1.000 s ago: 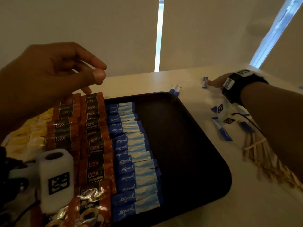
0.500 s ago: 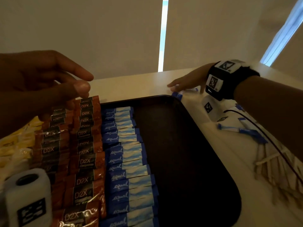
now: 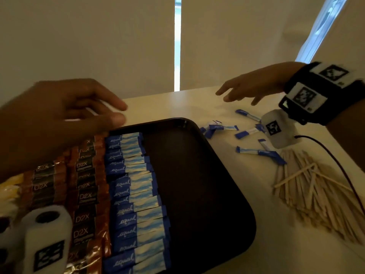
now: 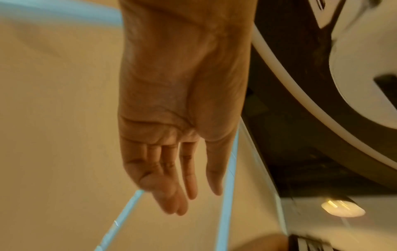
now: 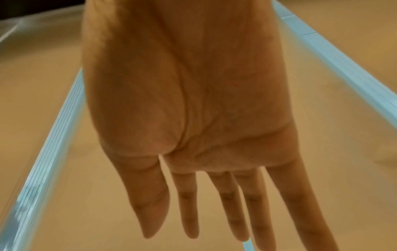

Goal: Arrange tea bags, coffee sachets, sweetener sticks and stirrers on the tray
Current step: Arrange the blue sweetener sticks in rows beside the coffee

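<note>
A dark tray lies on the pale table. On its left part sit yellow tea bags, two columns of brown D2X coffee sachets and a column of blue Equal sweetener sticks. Loose sweetener sticks lie on the table right of the tray, with a heap of wooden stirrers nearer me. My left hand hovers over the tray's far left corner, fingers relaxed and empty. My right hand hangs above the table beyond the loose sticks, fingers spread and empty.
The tray's right half is bare. A wall with blinds stands just behind the table's far edge. A dark cable runs from my right wrist device across the stirrers.
My right hand has lifted off the sticks at the tray's far corner and moved right, fingers spreading. My left hand's thumb and fingers have loosened and dropped towards the tray corner.
</note>
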The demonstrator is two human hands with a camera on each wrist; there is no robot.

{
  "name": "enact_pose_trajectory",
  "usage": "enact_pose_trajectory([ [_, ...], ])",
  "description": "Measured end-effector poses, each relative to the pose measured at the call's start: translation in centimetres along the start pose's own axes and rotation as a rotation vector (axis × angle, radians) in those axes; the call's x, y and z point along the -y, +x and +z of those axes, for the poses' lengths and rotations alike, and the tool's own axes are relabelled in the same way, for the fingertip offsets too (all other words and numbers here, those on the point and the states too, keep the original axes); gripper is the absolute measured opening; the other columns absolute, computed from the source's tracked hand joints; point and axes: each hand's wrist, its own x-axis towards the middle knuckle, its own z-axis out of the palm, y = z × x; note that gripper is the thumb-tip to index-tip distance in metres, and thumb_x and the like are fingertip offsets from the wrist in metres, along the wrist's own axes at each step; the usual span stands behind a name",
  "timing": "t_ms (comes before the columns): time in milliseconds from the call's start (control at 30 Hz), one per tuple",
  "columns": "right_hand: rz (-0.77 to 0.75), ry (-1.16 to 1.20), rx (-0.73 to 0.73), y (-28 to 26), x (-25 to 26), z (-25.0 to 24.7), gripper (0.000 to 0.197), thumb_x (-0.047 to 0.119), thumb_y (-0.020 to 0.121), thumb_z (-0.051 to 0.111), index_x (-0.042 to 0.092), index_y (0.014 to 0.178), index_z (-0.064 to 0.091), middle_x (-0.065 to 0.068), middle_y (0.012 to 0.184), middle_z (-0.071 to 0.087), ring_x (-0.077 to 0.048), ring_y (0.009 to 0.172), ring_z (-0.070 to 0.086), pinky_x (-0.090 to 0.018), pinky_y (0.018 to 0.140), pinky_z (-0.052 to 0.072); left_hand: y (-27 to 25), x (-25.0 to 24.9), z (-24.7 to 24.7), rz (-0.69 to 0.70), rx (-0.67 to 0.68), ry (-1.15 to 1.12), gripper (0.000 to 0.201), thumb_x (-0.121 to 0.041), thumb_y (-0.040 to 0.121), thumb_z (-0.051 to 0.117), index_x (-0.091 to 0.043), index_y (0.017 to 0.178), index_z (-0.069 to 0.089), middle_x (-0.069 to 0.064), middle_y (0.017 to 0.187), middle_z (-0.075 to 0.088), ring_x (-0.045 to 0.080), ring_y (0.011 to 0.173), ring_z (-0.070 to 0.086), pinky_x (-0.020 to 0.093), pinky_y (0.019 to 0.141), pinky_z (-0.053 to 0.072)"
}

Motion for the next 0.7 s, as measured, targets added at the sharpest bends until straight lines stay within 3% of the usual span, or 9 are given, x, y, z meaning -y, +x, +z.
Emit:
enact_pose_trajectory([
  [67,-0.048,0.091,-0.096,-1.7,-1.0,-0.3,0.038,0.031,0.095,0.049,0.031,0.133,0.046,0.000,0.140,0.044,-0.023,0.128,0.041,-0.046,0.100,0.040,2.2,-2.8,1.6,-0.010,0.087,0.004,0.043,-0.069,0.066,0.066,-0.043,0.101,0.063,-0.014,0.095,0.068,0.001,0.083,0.067,0.024,0.067,0.054],
  [133,-0.112,0.201,-0.253,-3.7,-1.9,-0.8,0.033,0.032,0.095,0.049,0.028,0.128,0.052,0.002,0.129,0.052,-0.019,0.118,0.050,-0.042,0.094,0.045,5.4,-5.3,3.9,-0.009,0.178,0.110,0.052,-0.068,0.060,0.061,-0.039,0.104,0.060,-0.012,0.099,0.065,0.004,0.090,0.063,0.029,0.080,0.051],
  [267,-0.229,0.559,-0.585,-8.9,-3.8,-0.8,0.022,0.030,0.094,0.051,0.019,0.110,0.063,0.000,0.106,0.067,-0.015,0.100,0.063,-0.036,0.086,0.050,11.9,-7.8,9.0,0.000,0.330,0.354,0.062,-0.052,0.078,0.064,-0.030,0.132,0.041,-0.001,0.128,0.054,0.015,0.111,0.054,0.027,0.088,0.041],
  [367,-0.268,0.700,-0.705,-13.1,-7.1,0.3,0.016,0.031,0.093,0.054,0.025,0.088,0.068,0.002,0.090,0.072,-0.012,0.089,0.069,-0.033,0.078,0.052,14.7,-9.1,13.4,0.020,0.483,0.467,0.081,-0.050,0.081,0.064,-0.031,0.145,0.019,0.006,0.143,0.037,0.022,0.122,0.047,0.029,0.090,0.036],
  [433,-0.266,0.768,-0.715,-15.5,-9.7,1.6,0.021,0.048,0.081,0.063,0.028,0.079,0.069,0.004,0.086,0.073,-0.010,0.084,0.070,-0.028,0.070,0.055,15.8,-9.7,15.9,0.065,0.527,0.542,0.089,-0.052,0.080,0.065,-0.034,0.148,0.011,0.008,0.146,0.032,0.026,0.126,0.042,0.035,0.097,0.037],
  [567,-0.127,0.797,-0.658,-18.6,-15.3,5.4,0.065,0.080,0.031,0.072,0.033,0.076,0.071,0.006,0.084,0.073,-0.006,0.079,0.070,-0.018,0.057,0.055,17.1,-9.7,19.5,0.217,0.571,0.576,0.093,-0.050,0.081,0.066,-0.035,0.150,0.006,0.003,0.157,0.013,0.028,0.142,0.017,0.044,0.114,0.020],
  [633,-0.075,0.823,-0.616,-19.4,-18.0,7.6,0.071,0.086,0.023,0.070,0.036,0.074,0.072,0.008,0.084,0.073,-0.003,0.077,0.069,-0.018,0.057,0.056,17.6,-10.3,20.8,0.294,0.610,0.552,0.091,-0.045,0.084,0.065,-0.035,0.150,0.004,0.001,0.159,0.004,0.025,0.145,0.006,0.043,0.116,0.011],
  [700,-0.033,0.876,-0.565,-20.4,-20.3,9.6,0.065,0.083,0.029,0.072,0.038,0.075,0.072,0.009,0.084,0.073,-0.001,0.077,0.069,-0.017,0.057,0.055,18.1,-11.1,22.0,0.336,0.666,0.574,0.088,-0.041,0.089,0.061,-0.036,0.150,-0.002,0.004,0.160,-0.005,0.023,0.146,-0.001,0.041,0.116,0.006],
])
